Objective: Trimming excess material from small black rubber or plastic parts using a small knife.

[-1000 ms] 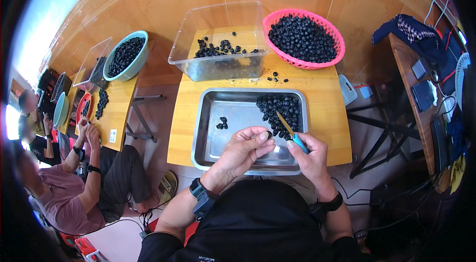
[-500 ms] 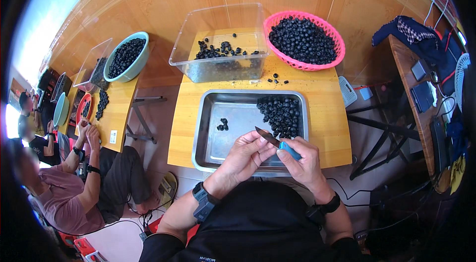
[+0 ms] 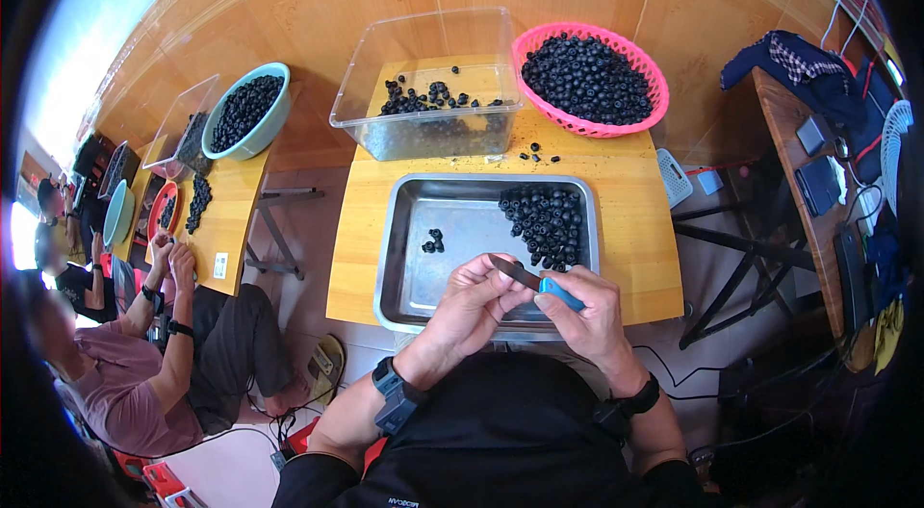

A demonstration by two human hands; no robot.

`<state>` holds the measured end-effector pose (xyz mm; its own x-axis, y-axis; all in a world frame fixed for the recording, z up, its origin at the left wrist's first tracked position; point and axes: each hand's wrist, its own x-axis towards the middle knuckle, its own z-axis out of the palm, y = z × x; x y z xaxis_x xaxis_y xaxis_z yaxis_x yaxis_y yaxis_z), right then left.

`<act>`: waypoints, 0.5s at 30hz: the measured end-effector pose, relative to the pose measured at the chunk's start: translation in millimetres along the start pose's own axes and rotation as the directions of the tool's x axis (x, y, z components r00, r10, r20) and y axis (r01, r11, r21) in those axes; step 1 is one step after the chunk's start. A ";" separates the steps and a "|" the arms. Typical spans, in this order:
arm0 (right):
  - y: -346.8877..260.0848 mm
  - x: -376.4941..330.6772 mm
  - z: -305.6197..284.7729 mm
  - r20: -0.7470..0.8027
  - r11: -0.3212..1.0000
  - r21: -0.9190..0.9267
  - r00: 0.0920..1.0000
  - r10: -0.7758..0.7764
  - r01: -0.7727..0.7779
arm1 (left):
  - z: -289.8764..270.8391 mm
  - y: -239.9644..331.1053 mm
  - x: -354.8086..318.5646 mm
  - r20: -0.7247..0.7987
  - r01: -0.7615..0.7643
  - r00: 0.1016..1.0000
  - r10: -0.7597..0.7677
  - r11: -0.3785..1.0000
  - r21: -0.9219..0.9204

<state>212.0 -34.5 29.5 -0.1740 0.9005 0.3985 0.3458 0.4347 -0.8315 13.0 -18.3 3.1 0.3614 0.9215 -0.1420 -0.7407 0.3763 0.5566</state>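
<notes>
My right hand (image 3: 589,308) is closed round the blue handle (image 3: 561,294) of a small knife. Its dark blade (image 3: 513,270) points left and lies against the fingers of my left hand (image 3: 472,298). That hand is pinched; whatever it grips is hidden by the fingers and the blade. Both hands are over the near edge of a shallow metal tray (image 3: 395,248). A heap of small round black pieces (image 3: 549,224), some with a hollow end, fills the tray's right side. A few more black pieces (image 3: 434,241) lie left of the middle.
Behind the tray stand a clear plastic bin (image 3: 423,138) and a pink basket (image 3: 664,89), both holding black pieces. Loose bits (image 3: 537,154) lie between them and the tray. At left, a person (image 3: 135,354) works at another table (image 3: 231,210). A dark side table (image 3: 784,123) stands at right.
The knife blade has shifted slightly left and turned flatter across my left fingers. My hands have otherwise hardly moved, and the heap in the tray looks the same.
</notes>
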 end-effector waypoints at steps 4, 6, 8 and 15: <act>14.6 0.2 5.2 -0.143 0.993 0.050 0.983 0.115 -0.109 | 2.5 3.4 -5.3 0.006 0.014 1.000 -0.014 1.000 0.012; 23.1 0.8 -1.0 -0.181 0.982 0.094 0.967 0.178 -0.163 | 12.9 5.4 -12.4 0.070 -0.026 0.997 0.024 0.999 0.039; 11.1 1.1 -6.8 -0.145 0.982 0.108 0.975 0.168 -0.154 | 10.6 6.0 -11.1 0.057 -0.041 0.998 0.039 0.998 0.038; 5.1 4.2 7.3 -0.061 0.979 0.188 0.993 0.096 -0.083 | -5.0 0.6 -4.6 0.033 -0.006 0.999 0.007 0.999 -0.041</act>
<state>206.3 -28.5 24.1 -0.0833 0.9369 0.3394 0.1792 0.3491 -0.9198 8.1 -21.9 0.0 0.3745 0.9206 -0.1111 -0.7652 0.3745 0.5236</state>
